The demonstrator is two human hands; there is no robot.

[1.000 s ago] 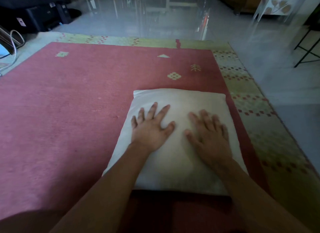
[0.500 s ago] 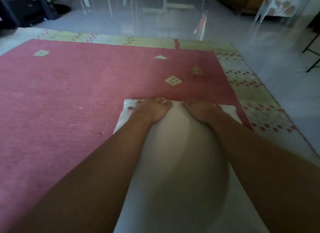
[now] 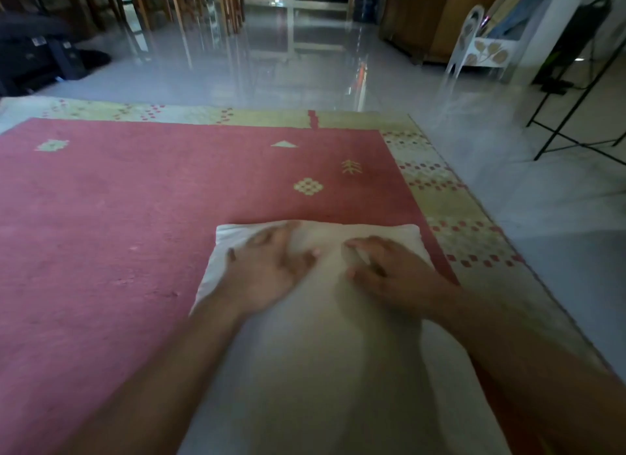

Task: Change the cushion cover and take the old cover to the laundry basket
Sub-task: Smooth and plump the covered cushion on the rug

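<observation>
A cream-white cushion (image 3: 338, 353) lies on the red rug (image 3: 118, 234), reaching from the bottom edge of the view up to mid-frame. Both my hands are on its far half. My left hand (image 3: 267, 268) lies flat on the fabric with fingers spread toward the far edge. My right hand (image 3: 389, 271) rests beside it on the right; its fingers look bent into the fabric, but motion blur hides whether they pinch it. No second cover and no laundry basket is in view.
The rug's yellow-green patterned border (image 3: 450, 217) runs along the right and far sides, with glossy grey floor (image 3: 305, 65) beyond. Chair legs (image 3: 176, 11) stand at the back, a white rack (image 3: 481, 44) and a black metal stand (image 3: 576, 116) at the right, and dark equipment (image 3: 37, 55) at the far left.
My hands went from lying flat mid-cushion to the far edge with fingers curled, and have now drawn slightly back. The camera has moved forward and lower over the cushion.
</observation>
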